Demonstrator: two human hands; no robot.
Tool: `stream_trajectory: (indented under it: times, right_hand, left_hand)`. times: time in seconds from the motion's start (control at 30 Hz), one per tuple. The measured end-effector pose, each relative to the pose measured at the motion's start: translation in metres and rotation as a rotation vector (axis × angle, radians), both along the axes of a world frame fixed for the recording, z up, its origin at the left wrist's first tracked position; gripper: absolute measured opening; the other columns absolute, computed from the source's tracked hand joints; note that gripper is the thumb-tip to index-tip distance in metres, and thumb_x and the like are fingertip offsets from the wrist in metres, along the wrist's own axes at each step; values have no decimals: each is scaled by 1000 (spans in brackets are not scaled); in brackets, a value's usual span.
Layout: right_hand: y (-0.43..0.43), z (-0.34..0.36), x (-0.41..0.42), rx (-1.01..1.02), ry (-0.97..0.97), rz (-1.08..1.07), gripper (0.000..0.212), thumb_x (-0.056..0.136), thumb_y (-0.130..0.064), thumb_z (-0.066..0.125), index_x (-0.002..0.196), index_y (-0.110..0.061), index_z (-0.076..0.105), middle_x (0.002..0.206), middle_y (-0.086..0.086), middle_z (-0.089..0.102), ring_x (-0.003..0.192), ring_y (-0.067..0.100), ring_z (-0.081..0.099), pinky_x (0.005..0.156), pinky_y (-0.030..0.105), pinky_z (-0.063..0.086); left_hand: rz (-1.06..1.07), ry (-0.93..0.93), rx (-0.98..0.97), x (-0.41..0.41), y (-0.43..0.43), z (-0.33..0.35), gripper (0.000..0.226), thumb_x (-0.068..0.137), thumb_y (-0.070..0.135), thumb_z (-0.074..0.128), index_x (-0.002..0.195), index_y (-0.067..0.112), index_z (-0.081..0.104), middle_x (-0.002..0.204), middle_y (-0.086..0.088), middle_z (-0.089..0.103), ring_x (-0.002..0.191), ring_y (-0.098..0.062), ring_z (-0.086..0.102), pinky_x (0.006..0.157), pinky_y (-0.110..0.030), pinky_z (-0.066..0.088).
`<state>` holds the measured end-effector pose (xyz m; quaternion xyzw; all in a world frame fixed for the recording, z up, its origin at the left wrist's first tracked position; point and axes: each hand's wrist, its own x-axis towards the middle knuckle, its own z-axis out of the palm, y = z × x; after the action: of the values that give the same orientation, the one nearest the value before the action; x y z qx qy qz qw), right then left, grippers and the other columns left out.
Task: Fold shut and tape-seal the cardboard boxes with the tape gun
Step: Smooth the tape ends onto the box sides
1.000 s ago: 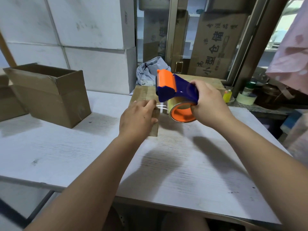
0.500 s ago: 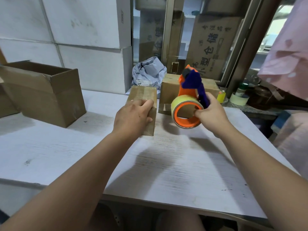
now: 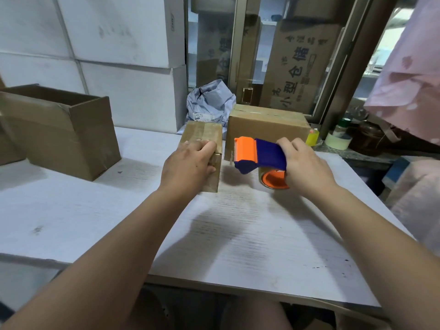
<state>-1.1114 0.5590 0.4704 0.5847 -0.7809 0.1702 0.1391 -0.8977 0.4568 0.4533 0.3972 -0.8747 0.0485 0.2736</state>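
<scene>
Waiting at the far left of the white counter [image 3: 238, 234], an open cardboard box [image 3: 59, 129] has yet to be folded shut. Near the middle, the person's left hand [image 3: 188, 163] grips the near top edge of a small taped box [image 3: 202, 136], apparently to steady it. A larger sealed box [image 3: 266, 125] stands just behind. To the right, the tape gun [image 3: 259, 154] points its toothed orange end toward the small box without touching it, and the right hand [image 3: 307, 165] is wrapped firmly around its handle.
</scene>
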Motion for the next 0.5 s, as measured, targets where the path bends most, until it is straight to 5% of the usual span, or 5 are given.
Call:
stream_trajectory:
  times: [0.13, 0.3, 0.5]
  right_hand:
    - [1, 10, -6, -7, -238, 66, 49, 79, 6, 53, 113, -27, 42, 101, 4, 49, 88, 25, 50, 65, 33, 44]
    - [7, 8, -7, -72, -495, 78, 48, 78, 13, 49, 106, -26, 45, 98, 6, 56, 85, 26, 50, 58, 28, 37]
    - [6, 7, 8, 118, 22, -23, 48, 89, -8, 47, 131, -29, 34, 101, 3, 38, 90, 21, 37, 67, 33, 36]
  left_hand:
    - [-12, 10, 9, 1, -1, 0, 23, 91, 27, 59, 108, 18, 47, 123, 6, 53, 107, -22, 45, 65, -29, 29]
    - [-39, 36, 6, 2, -3, -1, 23, 90, 26, 60, 107, 16, 48, 121, 5, 54, 105, -22, 46, 67, -28, 28]
    - [-45, 46, 10, 1, -6, 1, 23, 90, 25, 60, 109, 18, 48, 120, 3, 55, 102, -21, 46, 67, -29, 31]
